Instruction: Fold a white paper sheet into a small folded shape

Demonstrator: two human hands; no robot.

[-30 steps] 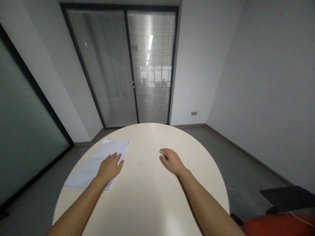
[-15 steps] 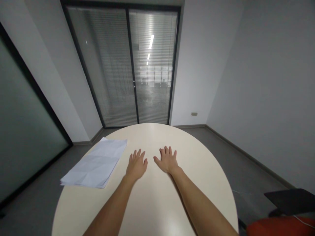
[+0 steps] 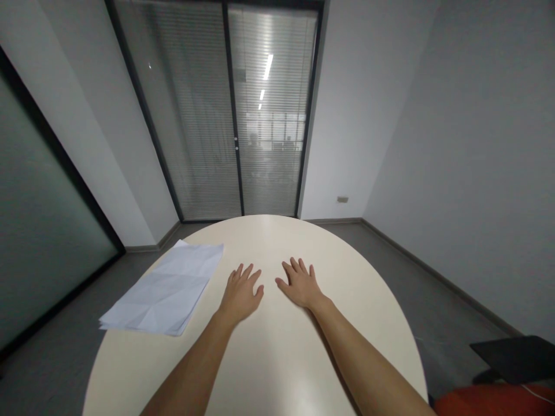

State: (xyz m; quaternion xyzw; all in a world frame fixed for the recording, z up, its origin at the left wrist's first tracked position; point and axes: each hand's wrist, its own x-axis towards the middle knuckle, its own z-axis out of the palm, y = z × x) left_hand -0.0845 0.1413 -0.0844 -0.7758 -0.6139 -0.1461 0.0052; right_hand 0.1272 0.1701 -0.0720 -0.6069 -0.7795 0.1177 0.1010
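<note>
Creased papers [image 3: 169,289] lie stacked on the table [image 3: 269,364], apparently done (can't tell what's left), left hand [image 3: 241,294] and right hand [image 3: 302,286] spread, holding nothing.

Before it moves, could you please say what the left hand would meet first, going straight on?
For the left hand, the way looks free across the table to its far edge; beyond, perhaps the glass, though depth is unclear.

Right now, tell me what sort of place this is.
Probably a small office or meeting room: a pale, round-edged table, white paper sheets on it, and framed glass panels with horizontal blinds beyond.
</note>
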